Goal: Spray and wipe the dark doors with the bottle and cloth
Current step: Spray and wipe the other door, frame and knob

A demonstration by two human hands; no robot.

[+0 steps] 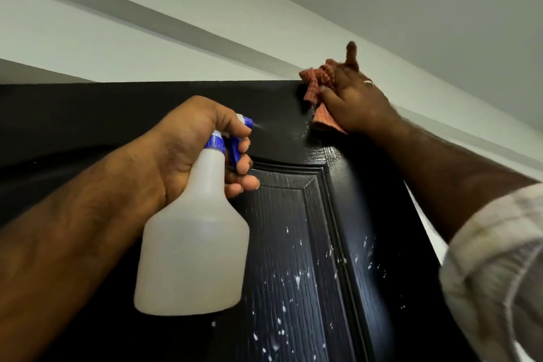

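Observation:
A dark panelled door [293,258] fills the lower half of the view, seen from below, with white droplets scattered over its wood-grain panel. My left hand [194,144] grips a translucent white spray bottle [194,241] by its blue trigger head, nozzle pointing right at the door's top rail, where a fine mist and wet patch show. My right hand [352,103] presses a crumpled red checked cloth [318,97] against the door's top right corner, one finger sticking up above the edge.
A pale wall and ceiling [264,9] with a grey stepped moulding run above the door's top edge. A light rolled-up sleeve [496,258] covers my right forearm at the lower right.

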